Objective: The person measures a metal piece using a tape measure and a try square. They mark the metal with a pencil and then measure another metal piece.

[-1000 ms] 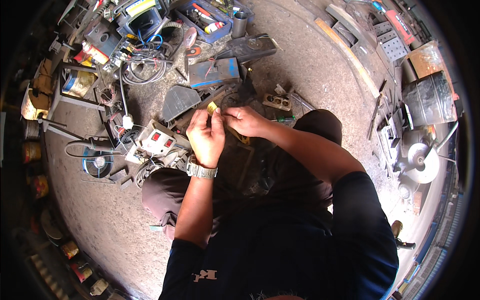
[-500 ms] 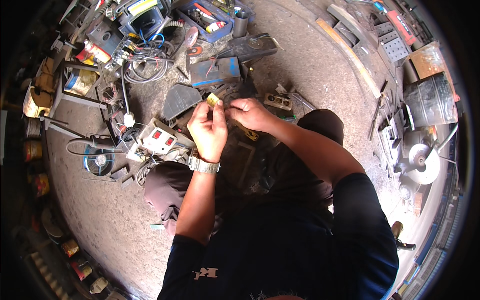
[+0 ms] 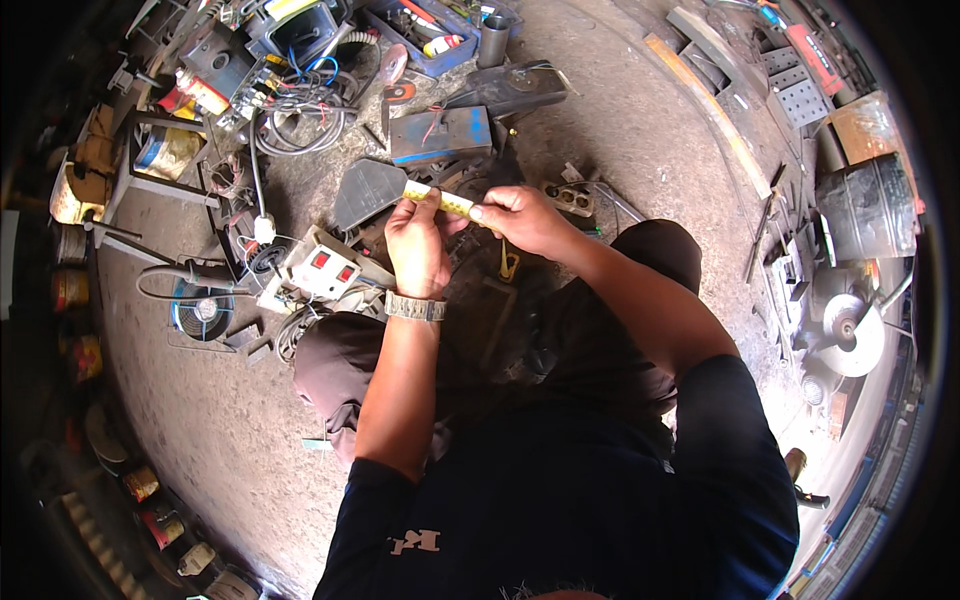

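Observation:
A yellow strip with marks along it, like a tape measure blade (image 3: 453, 203), stretches between my two hands. My left hand (image 3: 416, 245) pinches it near its left end with thumb and fingers. Closed on its right part, my right hand (image 3: 525, 217) holds the strip at a slight downward slant to the right. Just below the right hand is a small yellow and black object (image 3: 510, 264), its kind unclear. Behind the left hand lies a dark flat plate (image 3: 365, 194) with cut corners. A grey and blue metal box (image 3: 440, 136) sits beyond both hands.
Left of my hands are a white switch box (image 3: 325, 270) with red switches and coiled grey cables (image 3: 300, 125). A blue tool crate (image 3: 440, 60) stands far ahead. A beige socket block (image 3: 570, 200) lies right of my right hand; a metal drum (image 3: 860, 208) stands far right.
The yellow strip, earlier a short piece at my left fingertips, now shows as a longer length between both hands. My right hand has moved slightly right, away from the left.

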The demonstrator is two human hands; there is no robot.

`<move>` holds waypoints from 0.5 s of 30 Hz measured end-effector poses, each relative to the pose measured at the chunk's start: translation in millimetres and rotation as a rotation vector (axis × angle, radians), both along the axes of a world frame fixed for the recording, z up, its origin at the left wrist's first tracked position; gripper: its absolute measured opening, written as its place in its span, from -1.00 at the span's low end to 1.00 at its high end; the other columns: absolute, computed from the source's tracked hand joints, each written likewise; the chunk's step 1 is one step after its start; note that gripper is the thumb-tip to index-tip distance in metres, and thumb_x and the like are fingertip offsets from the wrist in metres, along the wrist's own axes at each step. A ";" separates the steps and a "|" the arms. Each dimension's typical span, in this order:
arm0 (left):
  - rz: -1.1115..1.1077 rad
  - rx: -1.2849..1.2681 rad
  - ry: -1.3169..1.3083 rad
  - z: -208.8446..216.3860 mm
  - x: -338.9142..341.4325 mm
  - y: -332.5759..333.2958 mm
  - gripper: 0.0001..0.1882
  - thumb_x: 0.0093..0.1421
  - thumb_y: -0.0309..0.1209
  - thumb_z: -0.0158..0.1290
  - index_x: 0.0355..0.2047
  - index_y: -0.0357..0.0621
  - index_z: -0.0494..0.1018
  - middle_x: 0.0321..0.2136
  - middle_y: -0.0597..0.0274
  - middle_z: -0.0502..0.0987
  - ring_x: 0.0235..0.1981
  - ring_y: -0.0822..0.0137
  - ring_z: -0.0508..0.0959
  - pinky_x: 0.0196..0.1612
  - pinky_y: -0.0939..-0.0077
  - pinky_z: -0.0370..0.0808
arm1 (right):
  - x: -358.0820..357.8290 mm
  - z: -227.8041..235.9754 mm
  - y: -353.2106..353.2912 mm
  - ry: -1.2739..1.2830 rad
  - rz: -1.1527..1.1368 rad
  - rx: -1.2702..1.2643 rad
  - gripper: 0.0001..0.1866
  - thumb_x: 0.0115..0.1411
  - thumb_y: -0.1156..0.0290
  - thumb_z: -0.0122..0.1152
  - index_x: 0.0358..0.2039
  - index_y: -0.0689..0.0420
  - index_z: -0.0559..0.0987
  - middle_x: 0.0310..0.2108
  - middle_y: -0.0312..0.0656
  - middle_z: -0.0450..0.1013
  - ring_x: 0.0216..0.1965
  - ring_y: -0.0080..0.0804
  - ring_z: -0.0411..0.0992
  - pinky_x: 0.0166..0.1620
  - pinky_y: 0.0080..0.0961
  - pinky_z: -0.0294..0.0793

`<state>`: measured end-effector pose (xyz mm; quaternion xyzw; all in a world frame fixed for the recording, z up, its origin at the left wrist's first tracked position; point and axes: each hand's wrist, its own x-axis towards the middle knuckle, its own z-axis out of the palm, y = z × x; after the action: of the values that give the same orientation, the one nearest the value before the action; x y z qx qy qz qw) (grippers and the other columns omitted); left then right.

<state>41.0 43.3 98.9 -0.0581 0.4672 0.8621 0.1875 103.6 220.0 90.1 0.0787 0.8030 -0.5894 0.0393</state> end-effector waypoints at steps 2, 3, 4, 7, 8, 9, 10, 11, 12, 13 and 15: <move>-0.008 0.042 -0.071 -7.8 -2.1 2.5 -0.88 0.45 -0.46 0.09 -0.24 -0.25 0.53 -0.42 0.17 0.64 -0.51 0.37 0.67 -0.41 0.49 0.72 | -0.5 -2.9 3.0 0.023 -0.005 -0.011 -0.80 0.38 0.28 0.34 -0.24 0.17 0.68 -0.53 -0.36 0.49 -0.46 -0.71 0.39 -0.37 -0.55 0.40; -0.018 0.061 -0.098 -10.0 -3.4 2.8 -0.90 0.44 -0.47 0.08 -0.21 -0.25 0.52 -0.39 0.16 0.64 -0.48 0.34 0.68 -0.39 0.44 0.75 | -0.7 -5.0 4.1 0.054 -0.017 -0.037 -0.83 0.37 0.32 0.35 -0.19 0.17 0.68 -0.50 -0.38 0.49 -0.43 -0.72 0.39 -0.34 -0.59 0.41; -0.014 0.078 -0.122 -12.4 -4.2 4.6 -0.91 0.44 -0.47 0.08 -0.20 -0.25 0.52 -0.39 0.15 0.64 -0.47 0.33 0.68 -0.39 0.43 0.75 | -0.5 -7.0 5.5 0.086 -0.030 -0.064 -0.84 0.37 0.37 0.35 -0.14 0.17 0.67 -0.46 -0.40 0.48 -0.40 -0.72 0.39 -0.31 -0.62 0.42; 0.013 0.114 -0.190 -16.6 -6.5 6.5 -0.92 0.44 -0.48 0.08 -0.18 -0.25 0.50 -0.37 0.13 0.63 -0.46 0.30 0.68 -0.37 0.40 0.76 | 3.3 13.9 4.4 0.060 -0.018 -0.145 -0.70 0.29 0.45 0.41 0.04 0.14 0.66 -0.36 -0.38 0.54 -0.32 -0.71 0.44 -0.22 -0.61 0.47; 0.015 0.119 -0.208 -17.0 -7.5 8.6 -0.92 0.44 -0.48 0.08 -0.17 -0.25 0.49 -0.36 0.12 0.63 -0.45 0.29 0.69 -0.37 0.39 0.76 | 3.9 14.8 5.7 0.089 -0.010 -0.078 -0.67 0.28 0.45 0.42 0.05 0.12 0.66 -0.33 -0.36 0.57 -0.30 -0.69 0.46 -0.19 -0.59 0.49; 0.019 0.124 -0.226 -17.0 -8.6 10.5 -0.92 0.44 -0.48 0.07 -0.16 -0.25 0.48 -0.35 0.12 0.62 -0.45 0.28 0.69 -0.36 0.39 0.77 | 4.4 15.5 6.8 0.117 -0.002 -0.011 -0.65 0.26 0.46 0.43 0.07 0.11 0.66 -0.29 -0.34 0.60 -0.29 -0.66 0.49 -0.17 -0.56 0.50; 0.007 0.138 -0.235 -19.0 -9.9 12.4 -0.92 0.44 -0.48 0.07 -0.15 -0.25 0.47 -0.35 0.11 0.62 -0.45 0.28 0.69 -0.35 0.38 0.77 | 5.0 16.0 7.9 0.145 0.007 0.056 -0.62 0.24 0.47 0.44 0.08 0.10 0.66 -0.26 -0.32 0.63 -0.27 -0.63 0.52 -0.15 -0.54 0.52; -0.004 0.151 -0.244 -20.5 -11.1 14.7 -0.91 0.44 -0.48 0.07 -0.14 -0.25 0.47 -0.34 0.11 0.62 -0.45 0.28 0.69 -0.35 0.38 0.77 | 4.5 12.0 11.2 0.220 -0.003 0.131 -0.60 0.24 0.44 0.43 0.10 0.07 0.65 -0.23 -0.28 0.65 -0.25 -0.53 0.55 -0.12 -0.49 0.55; -0.016 0.164 -0.253 -22.0 -12.0 16.7 -0.91 0.44 -0.48 0.07 -0.14 -0.25 0.46 -0.34 0.11 0.62 -0.45 0.27 0.69 -0.34 0.38 0.77 | 2.9 5.5 15.5 0.295 -0.013 0.206 -0.58 0.24 0.40 0.42 0.12 0.05 0.64 -0.19 -0.24 0.67 -0.22 -0.43 0.59 -0.08 -0.44 0.57; -0.015 0.164 -0.259 -23.5 -12.3 19.0 -0.90 0.46 -0.47 0.04 -0.13 -0.25 0.47 -0.33 0.10 0.63 -0.42 0.26 0.70 -0.31 0.37 0.78 | 2.7 0.7 19.5 0.370 -0.022 0.282 -0.56 0.23 0.36 0.41 0.14 0.02 0.63 -0.16 -0.20 0.69 -0.20 -0.32 0.63 -0.05 -0.39 0.59; -0.016 0.167 -0.271 -20.5 -13.4 20.2 -0.89 0.47 -0.46 0.02 -0.12 -0.26 0.47 -0.32 0.09 0.63 -0.41 0.25 0.71 -0.30 0.37 0.78 | 2.5 7.3 20.1 0.390 -0.042 0.429 -0.56 0.22 0.30 0.42 0.14 -0.01 0.65 -0.12 -0.19 0.68 -0.09 -0.17 0.60 0.01 -0.29 0.59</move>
<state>27.6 63.5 78.4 -0.1542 0.3648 0.8807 0.2599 106.1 240.1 97.4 -0.0128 0.8999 -0.4109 -0.1455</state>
